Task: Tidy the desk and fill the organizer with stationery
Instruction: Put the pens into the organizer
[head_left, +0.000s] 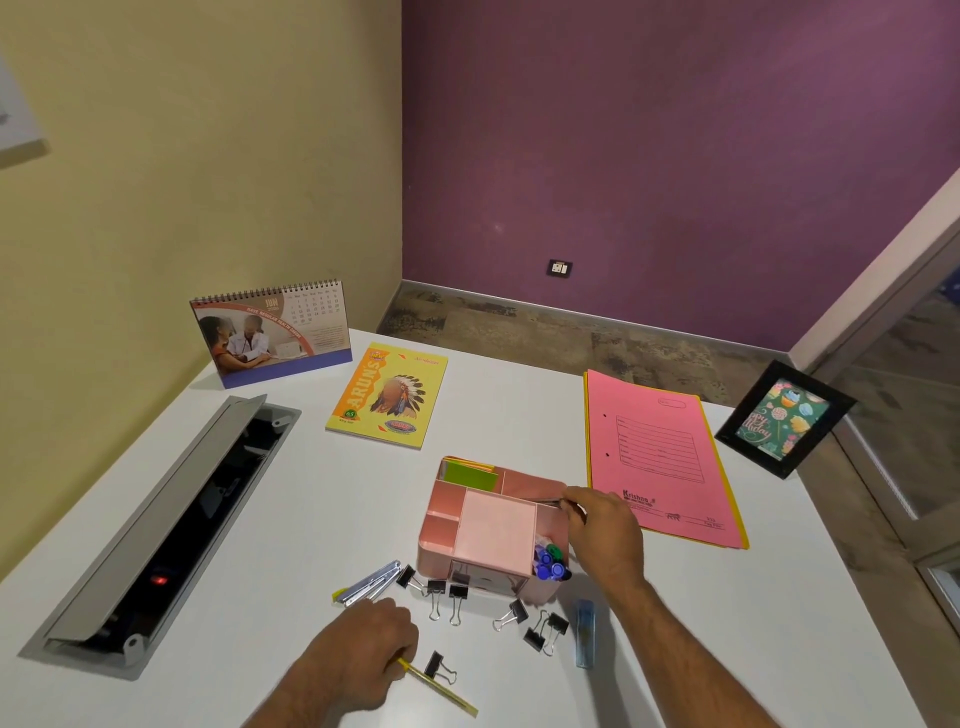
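Organizer (493, 530) on white desk (311, 493)

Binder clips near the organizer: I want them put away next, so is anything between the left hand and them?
Nothing visible blocks them. The left hand grips a yellow pencil, and the binder clips lie loose on the bare desk just beyond it, before the pink organizer.
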